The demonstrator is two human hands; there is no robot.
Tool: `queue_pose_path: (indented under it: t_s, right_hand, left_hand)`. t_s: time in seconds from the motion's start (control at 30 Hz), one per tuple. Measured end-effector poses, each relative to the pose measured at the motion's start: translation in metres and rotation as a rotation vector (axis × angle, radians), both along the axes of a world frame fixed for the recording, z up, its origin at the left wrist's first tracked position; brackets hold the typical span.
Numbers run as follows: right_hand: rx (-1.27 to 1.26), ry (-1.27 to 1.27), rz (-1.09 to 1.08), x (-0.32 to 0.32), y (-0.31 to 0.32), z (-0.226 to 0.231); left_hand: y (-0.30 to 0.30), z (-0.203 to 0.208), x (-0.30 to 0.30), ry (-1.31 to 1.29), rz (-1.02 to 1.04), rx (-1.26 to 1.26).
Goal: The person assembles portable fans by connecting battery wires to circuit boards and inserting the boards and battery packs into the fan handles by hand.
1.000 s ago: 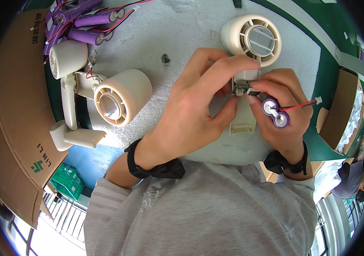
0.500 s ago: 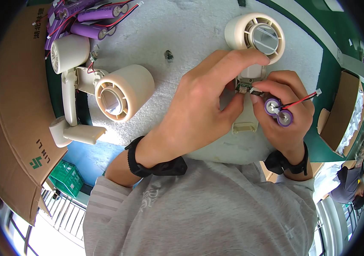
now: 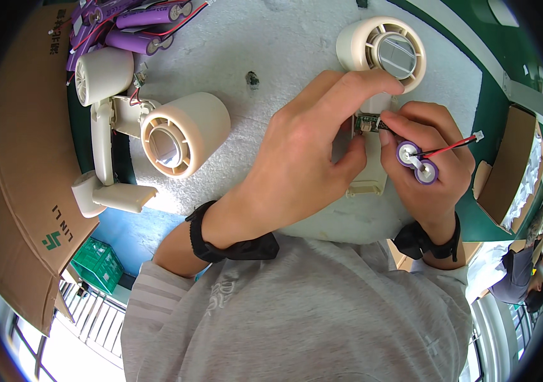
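A cream handheld fan body [image 3: 351,51] lies on the white foam mat, its round head at the far side and its open handle [image 3: 365,181] toward me. My left hand [image 3: 306,140] closes around its neck, a finger against the head and the thumb beside the handle. At the neck sits a small green circuit board [image 3: 368,122], pinched at its right end by the thumb and forefinger of my right hand [image 3: 451,167]. A pair of purple battery cells [image 3: 425,170] is held in that same hand's palm, with a red and black lead and white plug sticking out right.
A second cream fan [image 3: 198,130] with its handle open lies at left, with other cream parts [image 3: 103,143] beside it. Purple batteries [image 3: 134,41] are heaped at far left. Cardboard boxes [image 3: 23,159] flank the mat [image 3: 278,38]. Another person [image 3: 516,277] is at far right.
The circuit board has turned so that more of its face shows. My right hand has shifted slightly right with the battery cells; my left hand stays almost still.
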State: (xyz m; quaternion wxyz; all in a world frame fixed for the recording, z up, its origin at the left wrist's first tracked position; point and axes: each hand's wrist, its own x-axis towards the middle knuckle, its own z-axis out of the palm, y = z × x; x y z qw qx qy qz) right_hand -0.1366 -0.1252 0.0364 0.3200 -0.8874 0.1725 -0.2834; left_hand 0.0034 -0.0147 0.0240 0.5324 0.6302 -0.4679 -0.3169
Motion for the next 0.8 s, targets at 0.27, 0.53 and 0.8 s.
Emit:
queue_pose_path:
  t_s: [0.27, 0.53, 0.8]
  right_hand:
    - [-0.029, 0.022, -0.018, 0.0005, 0.0016, 0.0010]
    - [-0.068, 0.022, 0.007, 0.0010, 0.0016, 0.0011]
    - [-0.074, 0.060, 0.006, 0.0006, 0.0019, 0.0019]
  left_hand:
    - [0.0011, -0.0027, 0.0005, 0.019, -0.013, -0.018]
    - [0.0027, -0.0012, 0.0015, 0.027, -0.018, -0.016]
    - [0.0028, -0.0040, 0.0033, 0.030, -0.046, -0.038]
